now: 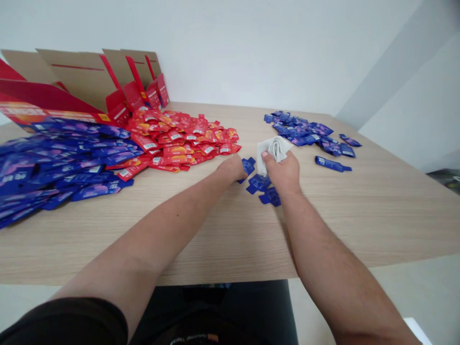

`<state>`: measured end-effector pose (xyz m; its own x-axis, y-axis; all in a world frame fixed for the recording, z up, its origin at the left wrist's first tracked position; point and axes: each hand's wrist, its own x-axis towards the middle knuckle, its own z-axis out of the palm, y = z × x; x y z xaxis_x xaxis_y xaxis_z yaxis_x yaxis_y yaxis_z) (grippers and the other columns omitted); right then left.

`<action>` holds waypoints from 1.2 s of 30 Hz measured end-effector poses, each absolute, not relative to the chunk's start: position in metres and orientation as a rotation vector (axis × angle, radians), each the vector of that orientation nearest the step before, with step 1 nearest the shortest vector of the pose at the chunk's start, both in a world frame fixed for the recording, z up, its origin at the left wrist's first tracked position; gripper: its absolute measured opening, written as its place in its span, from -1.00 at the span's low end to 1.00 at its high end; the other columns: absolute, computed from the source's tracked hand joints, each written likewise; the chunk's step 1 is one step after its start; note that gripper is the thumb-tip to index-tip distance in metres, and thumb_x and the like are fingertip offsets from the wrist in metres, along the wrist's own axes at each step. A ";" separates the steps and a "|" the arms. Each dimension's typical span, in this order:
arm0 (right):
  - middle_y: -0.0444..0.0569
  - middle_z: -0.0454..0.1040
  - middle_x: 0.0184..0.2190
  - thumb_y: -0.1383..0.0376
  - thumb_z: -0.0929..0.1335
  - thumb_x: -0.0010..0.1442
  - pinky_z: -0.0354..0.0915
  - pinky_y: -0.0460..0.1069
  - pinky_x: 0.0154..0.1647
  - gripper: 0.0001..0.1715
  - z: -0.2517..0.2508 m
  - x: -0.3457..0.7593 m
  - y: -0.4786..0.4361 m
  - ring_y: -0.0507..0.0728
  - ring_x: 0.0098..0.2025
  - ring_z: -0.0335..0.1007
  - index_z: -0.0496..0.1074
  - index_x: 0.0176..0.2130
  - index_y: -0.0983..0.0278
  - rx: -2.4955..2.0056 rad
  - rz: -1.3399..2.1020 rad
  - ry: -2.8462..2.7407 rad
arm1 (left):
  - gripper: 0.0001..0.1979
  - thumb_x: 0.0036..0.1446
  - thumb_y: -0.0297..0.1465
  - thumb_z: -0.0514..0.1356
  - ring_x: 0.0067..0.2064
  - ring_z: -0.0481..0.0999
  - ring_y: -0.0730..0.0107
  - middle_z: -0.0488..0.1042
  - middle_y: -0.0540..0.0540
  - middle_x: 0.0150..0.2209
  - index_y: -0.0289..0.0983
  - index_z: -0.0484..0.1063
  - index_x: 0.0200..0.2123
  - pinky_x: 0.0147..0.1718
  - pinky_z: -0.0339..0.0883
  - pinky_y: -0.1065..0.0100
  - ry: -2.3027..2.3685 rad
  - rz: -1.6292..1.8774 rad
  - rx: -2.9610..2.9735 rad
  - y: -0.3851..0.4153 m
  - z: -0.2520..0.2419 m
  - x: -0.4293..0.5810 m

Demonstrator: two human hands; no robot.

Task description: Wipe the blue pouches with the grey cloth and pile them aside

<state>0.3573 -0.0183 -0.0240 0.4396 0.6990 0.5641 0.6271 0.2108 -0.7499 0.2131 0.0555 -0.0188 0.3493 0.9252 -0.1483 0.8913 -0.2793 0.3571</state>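
My right hand point(283, 172) is closed around a crumpled white cloth point(275, 147), held just above the wooden table point(223, 225). My left hand point(233, 168) is closed on a small blue sachet point(248, 166) beside it. A few more blue sachets point(264, 188) lie under and between my two hands. Both forearms reach out over the middle of the table.
A heap of red sachets point(179, 139) lies at the centre left. A large spread of blue sachets point(61, 163) covers the left side. Another group of blue sachets point(311, 133) sits at the far right. Opened red cardboard boxes point(82, 81) stand at the back left.
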 end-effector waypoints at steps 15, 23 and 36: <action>0.12 0.64 -0.05 0.05 0.45 0.13 0.40 0.28 0.15 -0.47 -0.030 0.328 -0.028 0.35 0.05 0.54 0.59 0.04 0.24 -1.491 0.176 -1.509 | -0.74 0.33 -0.34 0.07 -0.14 0.61 0.18 0.66 -0.19 -0.22 -0.24 0.56 -0.24 -0.21 0.38 0.28 1.556 0.218 2.339 0.010 -0.024 0.115; 0.07 0.65 -0.04 0.07 0.45 0.14 0.40 0.26 0.16 -0.47 -0.034 0.326 -0.028 0.34 0.06 0.53 0.59 0.06 0.21 -1.488 0.174 -1.583 | -0.75 0.19 -0.13 0.27 -0.35 0.55 0.27 0.61 -0.07 -0.40 -0.19 0.59 -0.31 -0.39 0.26 0.29 1.511 0.260 2.198 -0.005 -0.022 0.091; 0.07 0.64 -0.05 0.06 0.46 0.14 0.40 0.29 0.15 -0.50 -0.039 0.329 -0.026 0.35 0.04 0.53 0.59 0.03 0.21 -1.542 0.162 -1.589 | -0.74 0.01 -0.13 0.39 -0.37 0.54 0.34 0.60 0.00 -0.42 -0.19 0.59 -0.34 -0.39 0.30 0.33 1.259 0.277 2.094 -0.002 -0.024 0.081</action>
<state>0.3286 -0.0259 -0.0387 0.1699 0.8558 0.4887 0.7395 0.2171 -0.6372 0.0814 -0.0016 -0.0243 0.5117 0.8456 -0.1524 0.7035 -0.3105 0.6393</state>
